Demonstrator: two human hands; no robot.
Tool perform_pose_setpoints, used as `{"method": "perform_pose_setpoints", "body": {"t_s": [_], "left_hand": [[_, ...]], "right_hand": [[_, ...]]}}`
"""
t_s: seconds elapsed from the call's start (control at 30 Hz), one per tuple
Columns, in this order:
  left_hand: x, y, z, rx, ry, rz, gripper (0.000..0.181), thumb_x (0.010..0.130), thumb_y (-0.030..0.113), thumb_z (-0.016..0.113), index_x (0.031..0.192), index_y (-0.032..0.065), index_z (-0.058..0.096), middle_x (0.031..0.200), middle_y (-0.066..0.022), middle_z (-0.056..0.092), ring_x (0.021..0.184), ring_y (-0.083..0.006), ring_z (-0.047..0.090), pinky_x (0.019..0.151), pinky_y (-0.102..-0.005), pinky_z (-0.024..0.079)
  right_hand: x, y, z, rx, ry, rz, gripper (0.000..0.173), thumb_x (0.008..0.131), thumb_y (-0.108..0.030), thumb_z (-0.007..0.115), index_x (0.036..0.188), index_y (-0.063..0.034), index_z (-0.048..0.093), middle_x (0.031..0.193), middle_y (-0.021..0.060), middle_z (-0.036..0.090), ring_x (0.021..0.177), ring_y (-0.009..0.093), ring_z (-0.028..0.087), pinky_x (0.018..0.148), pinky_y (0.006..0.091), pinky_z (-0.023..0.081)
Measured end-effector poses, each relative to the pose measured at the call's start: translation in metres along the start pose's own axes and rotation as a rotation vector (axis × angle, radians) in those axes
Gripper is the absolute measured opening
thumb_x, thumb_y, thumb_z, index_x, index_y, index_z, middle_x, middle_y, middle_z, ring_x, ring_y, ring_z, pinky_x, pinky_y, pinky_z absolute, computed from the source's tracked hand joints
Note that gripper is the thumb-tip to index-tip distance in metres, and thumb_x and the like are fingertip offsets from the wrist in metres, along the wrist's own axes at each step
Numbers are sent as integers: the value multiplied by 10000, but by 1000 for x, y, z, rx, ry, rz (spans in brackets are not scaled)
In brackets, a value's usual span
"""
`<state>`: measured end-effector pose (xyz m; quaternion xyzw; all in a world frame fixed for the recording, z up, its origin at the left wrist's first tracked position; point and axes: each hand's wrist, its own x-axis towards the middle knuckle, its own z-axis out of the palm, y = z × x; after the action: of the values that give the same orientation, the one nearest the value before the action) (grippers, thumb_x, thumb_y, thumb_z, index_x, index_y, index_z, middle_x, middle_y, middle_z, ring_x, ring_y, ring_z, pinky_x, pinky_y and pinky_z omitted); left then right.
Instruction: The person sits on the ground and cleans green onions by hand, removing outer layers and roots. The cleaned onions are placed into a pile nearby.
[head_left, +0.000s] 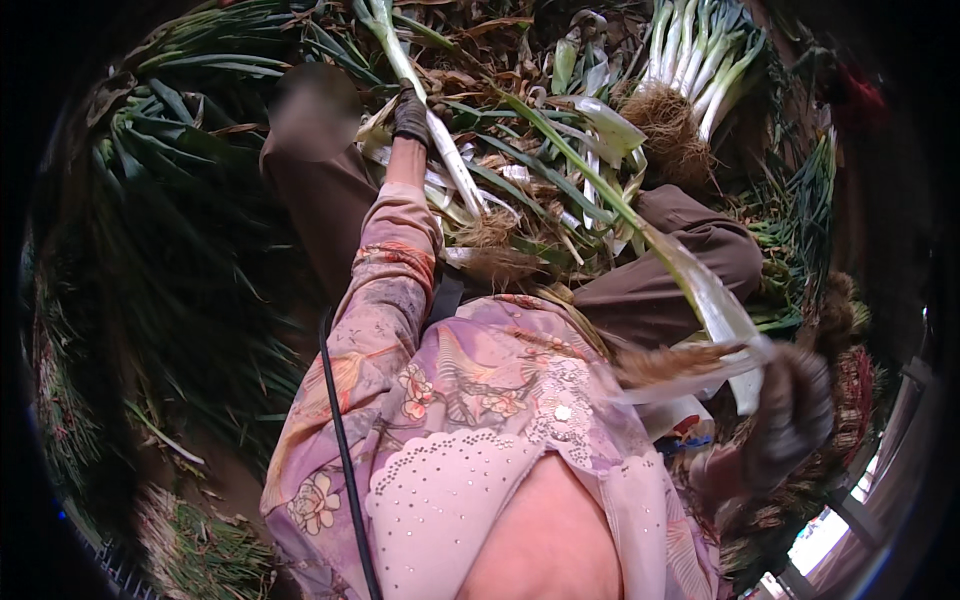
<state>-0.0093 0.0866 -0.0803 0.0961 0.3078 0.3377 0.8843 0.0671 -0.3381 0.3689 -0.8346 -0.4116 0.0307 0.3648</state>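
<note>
My left hand (411, 116), in a dark glove, grips a long green onion (454, 154) by its pale stalk. Its roots point toward my lap, and the upper part runs off past the top edge. Off to my right side, my right hand (795, 405) is blurred and looks gloved. Pinched in it is a stripped outer leaf (675, 262), whose long green end reaches back over my right knee. A brown, dry-looking strip (675, 367) trails from the same hand, also blurred.
Peeled leaves and dry husks (525, 172) litter the ground between my knees. A group of white-stalked green onions (694, 67) with bushy roots lies at the upper right. Dark green tops (172, 157) are heaped at left. More bundles (202, 547) lie lower left. A black cable (341, 427) crosses my shirt.
</note>
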Motion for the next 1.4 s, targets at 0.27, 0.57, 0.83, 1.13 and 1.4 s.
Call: {"method": "perform_pose_setpoints", "body": {"t_s": [0.27, 0.57, 0.83, 1.13, 1.4], "left_hand": [[-22, -16, 12, -232, -211, -20, 689, 826, 700, 280, 918, 41, 458, 601, -59, 412, 519, -200, 388, 564, -360, 395], [2, -28, -6, -82, 189, 115, 784, 807, 728, 280, 1171, 88, 548, 1007, -111, 632, 810, -293, 594, 763, -391, 502], [-69, -27, 68, -156, 60, 96, 639, 788, 748, 311, 898, 148, 501, 559, -32, 490, 461, -209, 483, 443, -352, 464], [-87, -48, 84, -3, 181, 55, 514, 742, 539, 654, 891, 74, 494, 606, -70, 565, 488, -212, 558, 456, -346, 506], [-60, -72, 58, 793, 181, 130, 496, 825, 531, 567, 818, 36, 549, 646, -61, 541, 547, -161, 517, 509, -303, 432]], "right_hand": [[205, 47, 90, -477, 118, -523, 210, 857, -87, 530, 1042, -1, 581, 955, 125, 597, 786, 190, 593, 608, 288, 492], [249, 70, 303, -1027, 15, -781, 321, 875, -278, 546, 1143, -102, 551, 872, 113, 603, 683, 194, 575, 500, 317, 474], [81, 94, 326, 413, -999, 557, 405, 870, -407, 554, 1056, -48, 548, 794, 76, 611, 720, 183, 603, 604, 286, 498], [65, 103, 297, 782, -924, 883, 324, 847, -326, 607, 1003, -46, 558, 642, 2, 501, 489, 87, 483, 410, 199, 407], [53, 113, 282, 442, -773, 576, 332, 851, -349, 583, 968, -39, 567, 605, -3, 510, 475, 76, 456, 423, 230, 360]]}}
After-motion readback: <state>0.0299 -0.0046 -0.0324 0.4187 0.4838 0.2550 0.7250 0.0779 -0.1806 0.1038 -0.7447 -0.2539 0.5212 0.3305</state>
